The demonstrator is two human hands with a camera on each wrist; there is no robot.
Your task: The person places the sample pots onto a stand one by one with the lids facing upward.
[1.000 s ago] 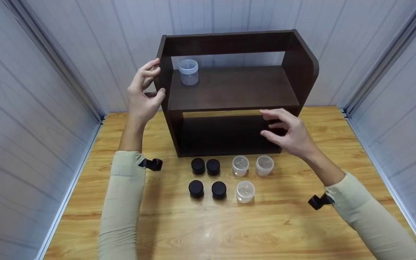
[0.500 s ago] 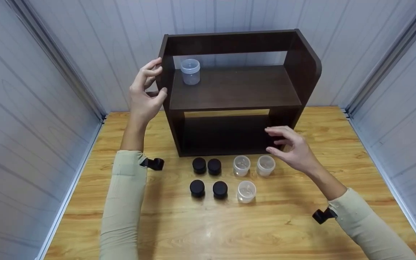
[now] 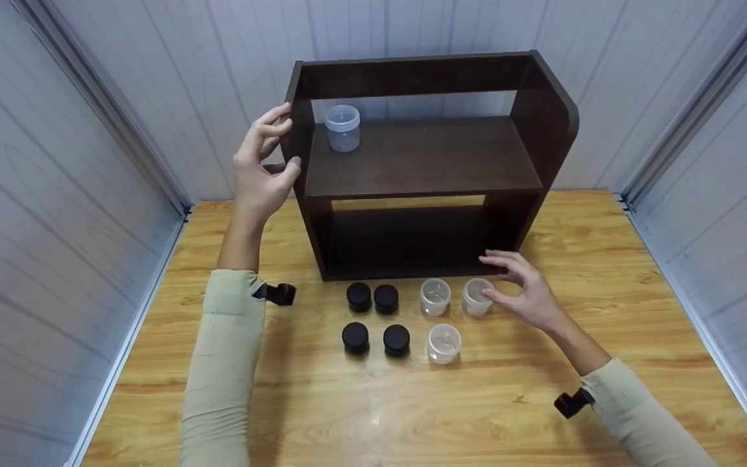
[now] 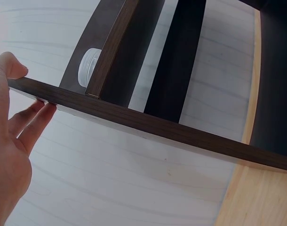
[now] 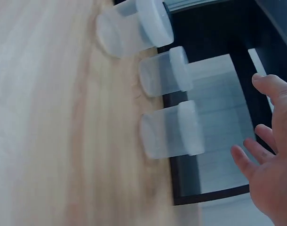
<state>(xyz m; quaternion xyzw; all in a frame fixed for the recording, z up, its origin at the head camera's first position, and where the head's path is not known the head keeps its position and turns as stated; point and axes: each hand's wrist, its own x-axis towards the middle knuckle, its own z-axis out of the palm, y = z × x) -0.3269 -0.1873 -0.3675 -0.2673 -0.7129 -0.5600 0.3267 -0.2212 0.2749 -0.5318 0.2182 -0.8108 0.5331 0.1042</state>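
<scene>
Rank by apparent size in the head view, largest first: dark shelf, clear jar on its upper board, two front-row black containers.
1. Dark shelf
2. Clear jar
3. Left black container and right black container: they look alike, so unranked.

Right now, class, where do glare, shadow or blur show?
Head view: glare brightens the wooden table, a soft shadow lies beside the left sleeve, and the lower shelf is very dark; right wrist: the clear jars look soft and blurred; left wrist: the side panel's edge is fairly crisp.
</scene>
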